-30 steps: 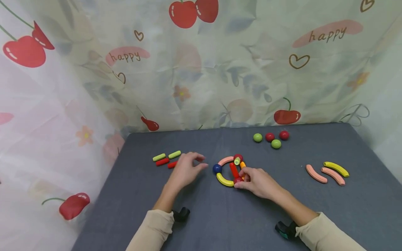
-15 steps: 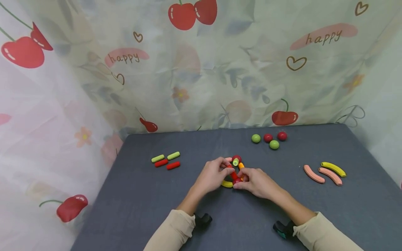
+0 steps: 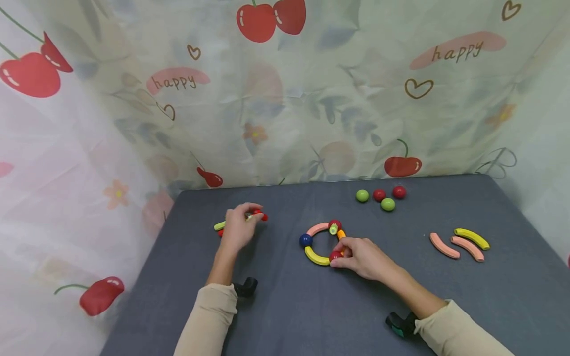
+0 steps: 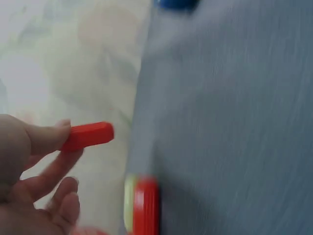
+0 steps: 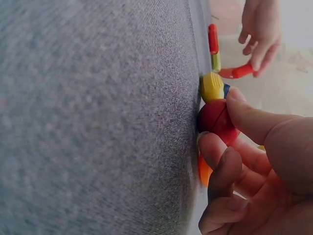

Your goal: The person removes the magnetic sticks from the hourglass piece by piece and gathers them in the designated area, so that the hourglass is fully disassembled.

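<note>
In the left wrist view, my left hand [image 3: 239, 227] pinches a short red rod [image 4: 90, 135] between thumb and finger, raised above the dark table. Below it, in the head view, lie a light green rod [image 3: 219, 226] and a red rod, mostly hidden by the hand. My right hand [image 3: 367, 259] pinches a dark red ball [image 5: 217, 121] at the near side of a ring. The ring has a yellow curved rod [image 3: 316, 256], a blue ball [image 3: 305, 241], a pink curved rod [image 3: 318, 228], another red ball [image 3: 335, 224] bearing a green rod [image 3: 333, 230], and an orange rod [image 3: 341, 235].
At the back lie two green balls [image 3: 362, 196] and two red balls [image 3: 399, 192]. Two pink curved rods [image 3: 444, 246] and a yellow one [image 3: 472, 239] rest on the right. A printed curtain [image 3: 285, 99] hangs behind the dark table [image 3: 285, 306].
My left hand reached the ring, took the red rod from the near red ball, and carried it left over the loose rods. My right hand stayed on the red ball.
</note>
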The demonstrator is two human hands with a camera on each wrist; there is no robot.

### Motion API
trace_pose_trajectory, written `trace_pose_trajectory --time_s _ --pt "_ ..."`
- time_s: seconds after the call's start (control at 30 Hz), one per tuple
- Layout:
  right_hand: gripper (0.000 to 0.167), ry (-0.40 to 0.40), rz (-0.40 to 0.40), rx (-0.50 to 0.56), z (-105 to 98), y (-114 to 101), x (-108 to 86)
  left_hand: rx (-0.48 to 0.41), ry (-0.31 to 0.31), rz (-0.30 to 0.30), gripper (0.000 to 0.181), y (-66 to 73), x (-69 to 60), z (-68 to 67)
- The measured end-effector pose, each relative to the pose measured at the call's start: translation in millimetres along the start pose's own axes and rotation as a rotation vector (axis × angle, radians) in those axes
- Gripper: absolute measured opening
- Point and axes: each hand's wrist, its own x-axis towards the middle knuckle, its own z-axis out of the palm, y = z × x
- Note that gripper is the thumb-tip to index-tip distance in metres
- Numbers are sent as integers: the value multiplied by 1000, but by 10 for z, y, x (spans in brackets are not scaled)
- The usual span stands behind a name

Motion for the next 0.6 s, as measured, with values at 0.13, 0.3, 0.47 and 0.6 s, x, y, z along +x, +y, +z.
trace_pose_trajectory --time_s 0.13,0.3,0.47,0.6 --pt "24 -4 -2 3 4 -4 2 83 92 -44 27 -261 162 -120" --pt "25 -7 9 6 26 -14 11 215 103 -89 28 -463 266 -159" --pt "26 -12 8 12 25 -19 7 270 108 -54 30 -416 237 -129" --pt "24 -4 7 5 7 -17 -1 238 95 83 29 -80 124 63"
